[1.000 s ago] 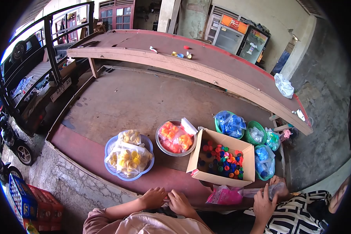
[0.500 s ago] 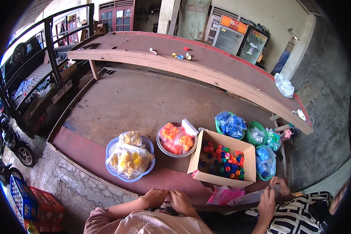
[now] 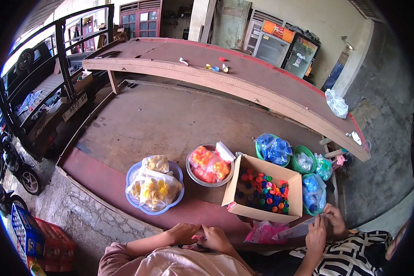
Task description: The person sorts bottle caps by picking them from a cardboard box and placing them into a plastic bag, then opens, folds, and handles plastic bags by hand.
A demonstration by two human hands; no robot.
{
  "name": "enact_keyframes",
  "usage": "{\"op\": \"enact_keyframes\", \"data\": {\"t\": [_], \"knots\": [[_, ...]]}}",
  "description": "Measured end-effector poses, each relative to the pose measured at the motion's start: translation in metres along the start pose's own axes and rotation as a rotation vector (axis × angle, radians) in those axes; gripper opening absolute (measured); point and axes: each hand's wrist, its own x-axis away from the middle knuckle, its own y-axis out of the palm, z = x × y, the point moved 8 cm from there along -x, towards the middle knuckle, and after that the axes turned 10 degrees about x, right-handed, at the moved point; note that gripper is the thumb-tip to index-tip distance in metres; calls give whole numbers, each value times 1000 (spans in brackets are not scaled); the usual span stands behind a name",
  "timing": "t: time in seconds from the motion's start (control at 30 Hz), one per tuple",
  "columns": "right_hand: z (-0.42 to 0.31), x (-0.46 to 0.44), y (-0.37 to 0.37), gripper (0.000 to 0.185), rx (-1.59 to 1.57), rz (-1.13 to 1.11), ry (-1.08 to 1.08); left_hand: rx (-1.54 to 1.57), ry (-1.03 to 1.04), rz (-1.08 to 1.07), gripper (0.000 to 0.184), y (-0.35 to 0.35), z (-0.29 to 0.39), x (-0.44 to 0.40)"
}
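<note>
At the near edge of the table, my left hand [image 3: 185, 233] is closed, its fingertips almost meeting those of my right hand [image 3: 215, 238]. My right hand is closed too. A small pinkish bit shows between them, too small to name. Ahead of my hands stands a blue basin [image 3: 181, 198] with clear bags of yellow and cream bottle caps [image 3: 154, 190]. A metal bowl [image 3: 188, 171] beside it holds bagged orange and red caps [image 3: 206, 161]. Right of that, an open cardboard box [image 3: 257, 213] contains loose caps [image 3: 267, 193] in mixed colours.
Green baskets [image 3: 302, 148] with bagged blue, clear and green caps stand right of the box. At right, a co-worker's hands [image 3: 318, 232] hold a clear plastic bag [image 3: 292, 231]; a pink bag [image 3: 262, 231] lies nearby. A raised wooden shelf [image 3: 207, 79] crosses behind. Crates [image 3: 48, 234] stand lower left.
My hands stay close together and shift only slightly. The co-worker's hands have moved a little on the clear bag. The whole view has tilted slightly.
</note>
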Motion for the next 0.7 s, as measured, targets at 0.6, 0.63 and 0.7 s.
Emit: {"op": "enact_keyframes", "data": {"t": [0.6, 0.63, 0.7], "knots": [[3, 1, -8, 36, -79, -79, -74, 39, -67, -112, 46, 26, -31, -10], [1, 0, -11, 34, -80, -61, -78, 36, -61, -105, 45, 21, -25, -9], [0, -2, -14, 31, -74, -37, -91, 46, -107, -87, 42, 5, -14, -6]]}}
